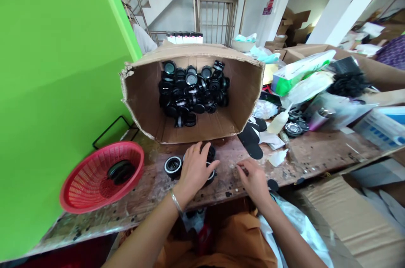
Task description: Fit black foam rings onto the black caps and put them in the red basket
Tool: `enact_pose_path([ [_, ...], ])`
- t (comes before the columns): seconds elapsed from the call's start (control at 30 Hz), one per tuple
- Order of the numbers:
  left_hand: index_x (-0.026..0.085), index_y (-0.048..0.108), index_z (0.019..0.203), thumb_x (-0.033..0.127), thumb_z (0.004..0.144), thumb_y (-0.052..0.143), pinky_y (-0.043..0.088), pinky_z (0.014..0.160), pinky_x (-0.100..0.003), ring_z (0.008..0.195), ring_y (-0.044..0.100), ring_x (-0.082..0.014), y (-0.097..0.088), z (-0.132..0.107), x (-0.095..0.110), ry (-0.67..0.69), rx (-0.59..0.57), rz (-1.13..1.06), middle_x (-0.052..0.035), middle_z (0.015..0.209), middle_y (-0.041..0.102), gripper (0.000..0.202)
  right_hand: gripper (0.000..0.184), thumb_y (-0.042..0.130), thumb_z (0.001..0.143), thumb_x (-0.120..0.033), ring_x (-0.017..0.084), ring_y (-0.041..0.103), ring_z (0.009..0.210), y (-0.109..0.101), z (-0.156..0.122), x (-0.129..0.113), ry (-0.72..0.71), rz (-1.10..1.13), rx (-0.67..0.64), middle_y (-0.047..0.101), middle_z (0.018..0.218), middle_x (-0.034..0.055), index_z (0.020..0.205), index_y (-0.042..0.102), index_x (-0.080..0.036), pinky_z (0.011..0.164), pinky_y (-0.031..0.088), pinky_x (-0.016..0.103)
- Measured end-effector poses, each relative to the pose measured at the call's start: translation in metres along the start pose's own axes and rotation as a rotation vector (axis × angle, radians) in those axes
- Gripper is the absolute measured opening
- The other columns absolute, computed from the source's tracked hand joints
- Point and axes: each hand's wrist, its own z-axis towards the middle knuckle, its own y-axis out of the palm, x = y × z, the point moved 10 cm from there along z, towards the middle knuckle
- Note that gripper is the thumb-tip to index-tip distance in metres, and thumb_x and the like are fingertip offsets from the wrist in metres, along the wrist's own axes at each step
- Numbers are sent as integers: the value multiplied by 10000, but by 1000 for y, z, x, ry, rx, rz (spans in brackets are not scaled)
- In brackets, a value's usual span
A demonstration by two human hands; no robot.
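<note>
Orange cloth [240,238] nearest, well in front of the cardboard box [141,99]; left hand [196,169] arched over round black parts [173,166] on the table [228,150] just before the box, fingers apart, hold beneath cannot be told; right hand [255,179], front-right of the box, thumb and fingertips close, anything pinched unclear. Light, low palm should steady the parts without tipping any. Near table edge, opposite the box, leaves little margin; sideways room looks better toward red basket [79,185], front-left of the box.
</note>
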Motion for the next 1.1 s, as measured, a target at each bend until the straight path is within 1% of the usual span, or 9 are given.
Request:
enact_pose_path([
  [0.2, 141, 652, 1145, 293, 800, 651, 494, 839, -393, 942, 640, -309, 6, 47, 17, 69, -150, 10, -140, 974, 687, 377, 329, 472, 918, -249, 314, 551, 1167, -23, 8, 39, 246, -342, 72, 542, 1311, 221, 1181, 589, -89, 934, 465, 410],
  [0.37, 198, 600, 1220, 299, 817, 609, 470, 920, -332, 1036, 627, -254, 19, 74, 52, 164, -116, -42, -94, 1093, 674, 415, 341, 461, 946, -289, 282, 662, 950, -19, 35, 58, 428, -466, -141, 553, 1246, 205, 1232, 530, -116, 759, 496, 371],
  [0.47, 185, 590, 1236, 259, 810, 601, 483, 896, -329, 1037, 639, -255, 30, 81, 64, 175, -115, -63, -107, 1112, 681, 432, 375, 498, 922, -300, 274, 666, 892, -22, 40, 60, 450, -427, -116, 537, 1227, 219, 1247, 501, -112, 729, 487, 369],
  [0.57, 194, 641, 1169, 257, 768, 644, 503, 847, -334, 972, 669, -267, 32, 88, 58, 169, -134, -87, -105, 1050, 713, 406, 421, 525, 860, -240, 253, 652, 855, -30, 34, 68, 450, -224, 7, 597, 1097, 178, 1257, 476, -105, 744, 483, 365],
  [0.67, 205, 631, 1209, 305, 786, 645, 499, 869, -360, 990, 669, -286, 20, 101, 35, 111, -100, -123, -108, 1064, 718, 435, 412, 556, 793, -254, 197, 610, 646, -28, 16, 84, 527, 189, 97, 605, 759, 30, 1183, 507, -130, 622, 486, 324],
  [0.77, 135, 512, 1353, 288, 847, 588, 442, 988, -409, 1150, 599, -310, 6, 118, 0, 4, -12, -173, -172, 1250, 636, 534, 399, 686, 688, -398, 113, 442, 413, -9, -8, 91, 698, 715, 104, 517, 594, -60, 988, 551, -174, 373, 347, 230],
  [0.87, 81, 535, 1316, 209, 783, 663, 413, 1038, -417, 1213, 558, -320, 6, 125, -24, -57, -8, -255, -199, 1308, 595, 563, 445, 799, 583, -444, 64, 364, 376, 3, -21, 74, 786, 1051, 71, 462, 515, -95, 838, 546, -183, 319, 245, 163],
  [1.0, 106, 549, 1295, 241, 775, 697, 398, 1061, -403, 1261, 518, -295, 0, 101, -28, -76, 13, -427, -175, 1373, 548, 558, 451, 851, 570, -412, 49, 386, 391, -5, -27, 45, 779, 1153, 66, 479, 487, -92, 832, 573, -171, 338, 282, 140],
  [1.1, 133, 633, 1153, 391, 881, 583, 504, 905, -356, 1017, 654, -231, -7, 55, -12, -99, -7, -595, -135, 1129, 692, 378, 430, 838, 611, -417, 46, 381, 387, -10, -29, 21, 729, 1141, 63, 493, 496, -84, 851, 580, -172, 336, 286, 141],
])
